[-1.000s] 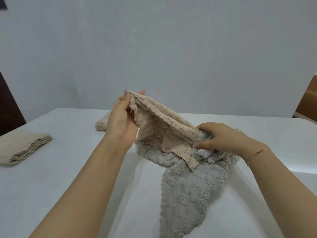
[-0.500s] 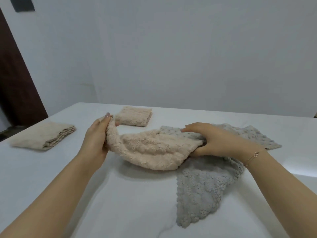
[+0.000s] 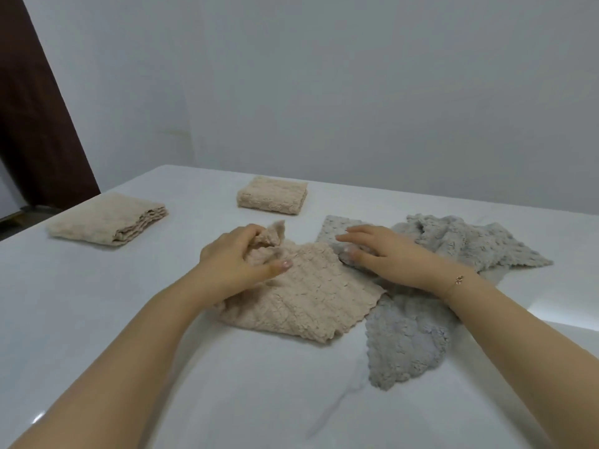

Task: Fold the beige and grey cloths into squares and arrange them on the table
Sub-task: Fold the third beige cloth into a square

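Part of the grey cloth [image 3: 408,338] lies hidden under the beige cloth [image 3: 304,299] and the right hand [image 3: 379,257]; both forearms leave the bottom edge.

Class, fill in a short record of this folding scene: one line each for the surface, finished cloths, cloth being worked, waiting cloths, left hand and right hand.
surface: white table
finished cloths: two folded beige squares, far left and far centre
cloth being worked: beige cloth, lying partly over the grey
waiting cloths: grey cloths, unfolded and rumpled
left hand: grips a bunched beige corner
right hand: rests on grey cloth, fingers fairly straight
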Demonstrator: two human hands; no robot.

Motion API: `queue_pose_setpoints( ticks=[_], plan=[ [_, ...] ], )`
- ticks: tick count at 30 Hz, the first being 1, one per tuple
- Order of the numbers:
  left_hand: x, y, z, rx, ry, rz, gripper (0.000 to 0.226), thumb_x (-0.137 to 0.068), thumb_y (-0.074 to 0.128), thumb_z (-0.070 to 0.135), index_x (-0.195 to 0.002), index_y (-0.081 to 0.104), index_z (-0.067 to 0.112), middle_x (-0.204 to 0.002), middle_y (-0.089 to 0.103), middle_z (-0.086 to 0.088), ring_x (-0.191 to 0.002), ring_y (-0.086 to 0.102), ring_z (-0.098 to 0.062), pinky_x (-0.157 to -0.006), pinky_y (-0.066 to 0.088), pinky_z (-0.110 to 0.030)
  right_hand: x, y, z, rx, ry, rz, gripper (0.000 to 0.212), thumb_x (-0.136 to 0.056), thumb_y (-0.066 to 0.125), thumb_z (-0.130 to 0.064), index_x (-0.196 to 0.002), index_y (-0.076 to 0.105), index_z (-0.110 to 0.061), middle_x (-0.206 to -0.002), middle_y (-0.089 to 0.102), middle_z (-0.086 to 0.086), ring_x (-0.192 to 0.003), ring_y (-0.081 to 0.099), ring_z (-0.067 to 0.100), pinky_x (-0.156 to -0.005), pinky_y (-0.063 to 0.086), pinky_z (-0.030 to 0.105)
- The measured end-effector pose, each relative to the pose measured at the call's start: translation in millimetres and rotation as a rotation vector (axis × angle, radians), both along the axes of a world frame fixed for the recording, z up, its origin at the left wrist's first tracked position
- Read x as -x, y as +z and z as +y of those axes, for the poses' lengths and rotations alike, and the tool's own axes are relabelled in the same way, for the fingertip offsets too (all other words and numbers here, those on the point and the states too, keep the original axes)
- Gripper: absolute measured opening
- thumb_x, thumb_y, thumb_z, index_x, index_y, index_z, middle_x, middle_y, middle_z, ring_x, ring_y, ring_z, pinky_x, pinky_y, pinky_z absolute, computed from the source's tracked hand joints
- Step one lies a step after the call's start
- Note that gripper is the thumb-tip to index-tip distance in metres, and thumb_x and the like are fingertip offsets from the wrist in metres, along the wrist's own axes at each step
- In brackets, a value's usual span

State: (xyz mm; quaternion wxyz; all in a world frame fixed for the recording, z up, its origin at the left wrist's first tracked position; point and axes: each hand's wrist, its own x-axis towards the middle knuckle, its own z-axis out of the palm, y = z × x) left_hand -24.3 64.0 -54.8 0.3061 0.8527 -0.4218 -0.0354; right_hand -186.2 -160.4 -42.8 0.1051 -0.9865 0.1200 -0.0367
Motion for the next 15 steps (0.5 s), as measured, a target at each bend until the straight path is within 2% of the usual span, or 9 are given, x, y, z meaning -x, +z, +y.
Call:
queue_pose_setpoints(
  ticks=[2,3,7,12,15],
  plan=[
    [-4,-13,-2,-0.177,-0.051,-0.113,0.081,-0.054,0.048,0.086,-0.117,0.048,0.034,-0.115,0.054,0.016,-0.11,0.047,-0.012,-0.092,0.037,-0.036,-4,-11,-1,0.152,0.018,0.083,0.047,-0.1,0.028,-0.046,-0.145,0.032,-0.034,-0.151,0.033,-0.006,-0.136,0.033,0.016,-0.111,0.028,0.035],
    [-5,-18,-3,-0.202,-0.056,-0.123,0.083,-0.057,0.052,0.085,-0.122,0.046,0.033,-0.12,0.052,0.014,-0.116,0.043,-0.015,-0.095,0.035,-0.037,-3,-15,-3,0.216,0.017,0.1,0.047,-0.1,0.027,-0.046,-0.145,0.03,-0.035,-0.151,0.034,-0.007,-0.135,0.034,0.017,-0.11,0.03,0.036],
    [-7,-22,-3,-0.084,-0.03,-0.059,0.063,-0.07,0.066,0.064,-0.12,0.049,0.029,-0.106,0.049,0.013,-0.116,0.042,-0.017,-0.091,0.035,-0.035,17,-23,-15,0.358,-0.01,0.087,0.047,-0.1,0.023,-0.045,-0.146,0.026,-0.035,-0.149,0.032,-0.009,-0.129,0.037,0.018,-0.102,0.035,0.035],
    [-10,-26,-3,-0.059,-0.022,-0.088,0.055,-0.072,0.066,0.062,-0.113,0.051,0.028,-0.1,0.05,0.012,-0.111,0.045,-0.018,-0.083,0.035,-0.034,54,-27,-33,0.485,-0.073,0.104,0.049,-0.099,0.009,-0.046,-0.145,0.023,-0.036,-0.145,0.035,-0.011,-0.124,0.041,0.017,-0.096,0.038,0.033],
    [-9,-27,-3,-0.03,-0.011,-0.097,0.056,-0.073,0.066,0.062,-0.114,0.052,0.027,-0.098,0.05,0.011,-0.11,0.046,-0.019,-0.084,0.037,-0.034,73,-26,-42,0.5,-0.101,0.109,0.066,-0.09,-0.006,-0.054,-0.144,0.029,-0.035,-0.14,0.041,-0.011,-0.119,0.047,0.016,-0.091,0.041,0.033]
  ],
)
